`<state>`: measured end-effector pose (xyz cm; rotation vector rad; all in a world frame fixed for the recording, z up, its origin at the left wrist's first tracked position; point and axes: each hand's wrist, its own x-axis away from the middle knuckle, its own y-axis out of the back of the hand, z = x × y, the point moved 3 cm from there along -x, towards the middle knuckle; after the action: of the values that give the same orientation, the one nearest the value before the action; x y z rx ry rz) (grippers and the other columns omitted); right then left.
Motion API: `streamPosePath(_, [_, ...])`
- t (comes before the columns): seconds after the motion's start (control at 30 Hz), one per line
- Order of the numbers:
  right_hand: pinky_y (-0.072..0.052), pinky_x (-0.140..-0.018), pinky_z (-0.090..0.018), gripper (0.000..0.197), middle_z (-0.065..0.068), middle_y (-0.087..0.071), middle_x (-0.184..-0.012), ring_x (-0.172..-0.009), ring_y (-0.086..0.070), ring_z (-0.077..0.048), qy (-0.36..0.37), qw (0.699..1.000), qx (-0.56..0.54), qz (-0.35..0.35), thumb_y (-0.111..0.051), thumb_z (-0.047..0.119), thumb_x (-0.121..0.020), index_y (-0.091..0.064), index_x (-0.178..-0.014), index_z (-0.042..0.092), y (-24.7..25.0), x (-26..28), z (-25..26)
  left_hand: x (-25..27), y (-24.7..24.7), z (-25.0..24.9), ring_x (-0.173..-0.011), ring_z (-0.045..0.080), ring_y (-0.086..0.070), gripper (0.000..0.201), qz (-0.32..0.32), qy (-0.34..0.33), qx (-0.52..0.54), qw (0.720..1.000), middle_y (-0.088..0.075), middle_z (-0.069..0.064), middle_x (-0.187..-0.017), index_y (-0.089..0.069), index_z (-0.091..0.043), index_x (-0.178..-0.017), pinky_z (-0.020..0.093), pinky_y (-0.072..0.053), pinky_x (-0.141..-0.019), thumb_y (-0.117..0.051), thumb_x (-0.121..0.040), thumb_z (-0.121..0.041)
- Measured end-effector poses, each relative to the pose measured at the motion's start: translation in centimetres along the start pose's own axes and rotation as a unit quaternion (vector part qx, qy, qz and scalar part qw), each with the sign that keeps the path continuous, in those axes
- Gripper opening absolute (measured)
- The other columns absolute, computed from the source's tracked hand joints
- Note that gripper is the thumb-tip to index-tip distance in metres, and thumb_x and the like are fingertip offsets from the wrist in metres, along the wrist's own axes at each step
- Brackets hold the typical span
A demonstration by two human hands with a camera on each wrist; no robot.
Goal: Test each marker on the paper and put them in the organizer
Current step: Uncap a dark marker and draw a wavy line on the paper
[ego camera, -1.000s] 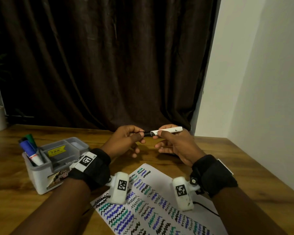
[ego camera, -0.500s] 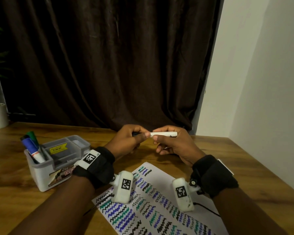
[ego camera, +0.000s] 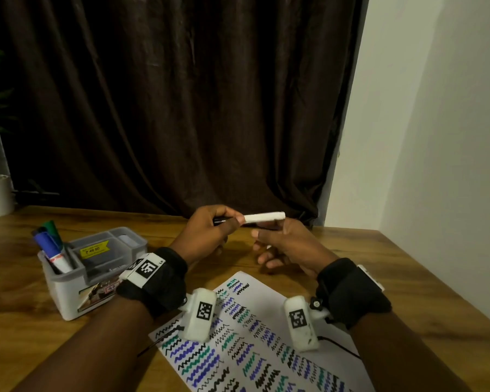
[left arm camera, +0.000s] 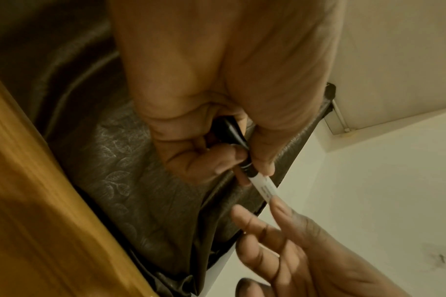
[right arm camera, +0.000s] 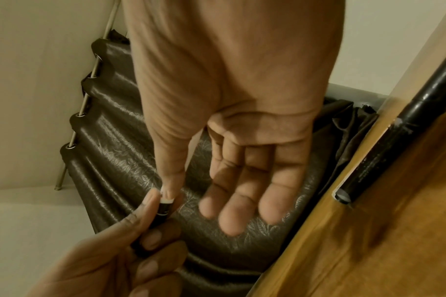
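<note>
Left hand [ego camera: 207, 236] grips the marker [ego camera: 263, 217] by its black cap end, mid-frame above the table. Right hand [ego camera: 283, 244] is slack, only thumb tip on the barrel. Risk: cap not seated, barrel drops off. Count: 1 marker held, about 3 in organizer [ego camera: 68, 292] lower left, 1 paper [ego camera: 269, 295], 1 black marker [right arm camera: 400, 128] on the table

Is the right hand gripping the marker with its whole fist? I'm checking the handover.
No: the right hand lies open with fingers straight, only its thumb tip touching the marker.

dim warm light, soft blur, wrist views stretched at edges.
</note>
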<state>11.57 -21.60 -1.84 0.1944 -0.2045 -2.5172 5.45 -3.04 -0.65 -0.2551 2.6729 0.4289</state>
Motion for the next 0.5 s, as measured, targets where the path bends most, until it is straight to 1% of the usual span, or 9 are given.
streamPosePath(0.07, [-0.058, -0.067, -0.033, 0.040, -0.009, -0.080, -0.097, -0.074, -0.072, -0.022, -0.052, 0.998, 0.024, 0.025, -0.076, 0.035, -0.092, -0.060, -0.126, 0.022, 0.0, 0.1, -0.6, -0.1, 0.6, -0.4, -0.051, 0.011, -0.050, 0.012, -0.018, -0.010, -0.001, 1.000, -0.053, 0.001, -0.062, -0.070, -0.015, -0.107, 0.026, -0.045, -0.043, -0.063, -0.098, -0.017])
streamPosePath(0.17, [-0.057, -0.082, -0.039, 0.035, -0.013, -0.079, -0.113, -0.090, -0.073, -0.024, -0.105, 0.984, 0.092, 0.107, -0.071, 0.038, -0.096, -0.065, -0.124, 0.018, -0.2, 0.8, -1.4, 0.1, 1.4, -1.1, -0.052, 0.015, -0.053, 0.015, -0.071, -0.014, 0.021, 0.997, -0.057, 0.006, -0.066, -0.062, -0.015, -0.113, 0.028, -0.045, -0.043, -0.060, -0.099, -0.014])
streamPosePath(0.23, [-0.054, -0.088, -0.038, 0.034, -0.011, -0.078, -0.117, -0.097, -0.072, -0.021, -0.123, 0.974, 0.121, 0.144, -0.068, 0.037, -0.098, -0.068, -0.125, 0.015, -0.4, 1.0, -1.8, 0.5, 2.0, -1.6, -0.053, 0.019, -0.055, 0.013, -0.096, -0.008, 0.029, 0.995, -0.061, 0.008, -0.070, -0.059, -0.012, -0.111, 0.028, -0.044, -0.043, -0.060, -0.098, -0.014])
streamPosePath(0.37, [-0.053, -0.090, -0.037, 0.031, -0.008, -0.079, -0.116, -0.099, -0.071, -0.019, -0.127, 0.972, 0.125, 0.152, -0.069, 0.036, -0.098, -0.071, -0.121, 0.016, -0.4, 1.0, -1.7, 1.9, 4.8, -3.6, -0.055, 0.019, -0.060, 0.011, -0.097, -0.009, -0.025, 0.995, -0.071, 0.008, -0.072, -0.064, -0.009, -0.104, 0.029, -0.048, -0.045, -0.065, -0.096, -0.018])
streamPosePath(0.43, [-0.054, -0.090, -0.036, 0.030, -0.006, -0.080, -0.114, -0.098, -0.072, -0.018, -0.123, 0.971, 0.136, 0.153, -0.069, 0.036, -0.097, -0.071, -0.120, 0.016, -0.5, 0.8, -1.7, 2.8, 7.6, -5.0, -0.054, 0.017, -0.062, 0.013, -0.104, -0.015, -0.059, 0.993, -0.072, 0.008, -0.072, -0.067, -0.008, -0.101, 0.029, -0.048, -0.046, -0.065, -0.096, -0.020])
streamPosePath(0.5, [-0.054, -0.090, -0.034, 0.030, -0.005, -0.080, -0.112, -0.098, -0.073, -0.018, -0.117, 0.970, 0.150, 0.150, -0.070, 0.036, -0.097, -0.071, -0.119, 0.016, -0.8, 0.8, -1.8, 4.1, 10.9, -6.4, -0.051, 0.015, -0.060, 0.014, -0.129, -0.021, -0.094, 0.987, -0.070, 0.008, -0.068, -0.069, -0.007, -0.098, 0.028, -0.047, -0.046, -0.066, -0.096, -0.021])
